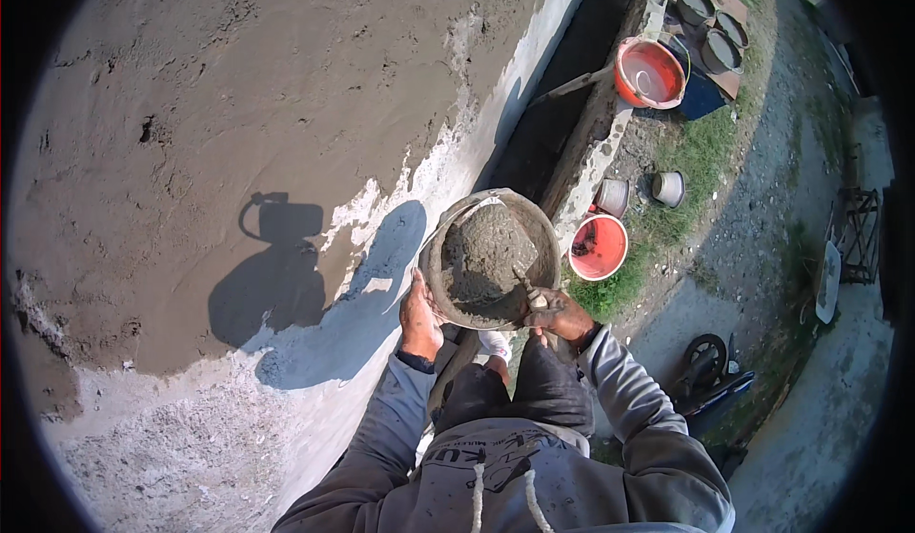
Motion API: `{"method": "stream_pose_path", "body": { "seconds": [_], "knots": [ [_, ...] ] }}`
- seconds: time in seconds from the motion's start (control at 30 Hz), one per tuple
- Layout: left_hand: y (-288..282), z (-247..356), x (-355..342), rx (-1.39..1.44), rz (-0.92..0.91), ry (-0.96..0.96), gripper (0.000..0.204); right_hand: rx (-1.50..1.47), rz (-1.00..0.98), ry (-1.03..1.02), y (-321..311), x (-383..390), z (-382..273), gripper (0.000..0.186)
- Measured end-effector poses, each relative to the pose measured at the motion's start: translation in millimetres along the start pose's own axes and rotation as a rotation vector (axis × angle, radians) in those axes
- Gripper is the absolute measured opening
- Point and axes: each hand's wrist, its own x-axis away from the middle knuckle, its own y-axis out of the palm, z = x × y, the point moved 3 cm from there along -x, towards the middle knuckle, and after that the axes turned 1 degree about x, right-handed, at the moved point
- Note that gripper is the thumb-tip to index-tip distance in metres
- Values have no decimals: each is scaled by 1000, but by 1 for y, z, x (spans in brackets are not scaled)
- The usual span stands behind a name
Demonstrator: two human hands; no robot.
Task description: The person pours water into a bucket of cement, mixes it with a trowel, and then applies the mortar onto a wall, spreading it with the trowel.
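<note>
A round bucket (547, 233) with a mortar-caked rim is held in front of my body. Wet grey mortar (479, 255) is heaped inside it. My left hand (420, 318) is closed against the bucket's near left side, with its fingers partly hidden under the wall. At the near right of the rim, my right hand (560, 318) grips the handle of a trowel (522, 274). The trowel's blade rests in the mortar and is largely covered. Whether the right fingers also hold the rim, I cannot tell.
On the left rises a wall (238, 104), mostly coated in wet mortar with bare pale patches. A ledge (593, 173) runs along the right. Below are a red bucket (600, 247), a red tub (648, 74), small pails (668, 188), dark buckets (721, 51) and a motorbike (710, 381).
</note>
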Motion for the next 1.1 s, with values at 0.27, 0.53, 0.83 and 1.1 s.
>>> {"method": "stream_pose_path", "body": {
  "seconds": [0.27, 0.53, 0.83, 1.1],
  "knots": [
    [52, 8, -10, -28, -39, 32, 45, 224, 217, -1, -53, -11, 15, 18],
    [37, -9, -32, -128, 2, 90, 35, 143, 98, -58, -59, -12, 21, 12],
    [14, -53, -62, -119, 137, 0, 57, -386, 97, -81, -66, -35, 17, 20],
    [-95, -99, -106, -191, 147, -47, 63, -1050, 185, -478, -107, -80, 84, 23]
  ]
}}
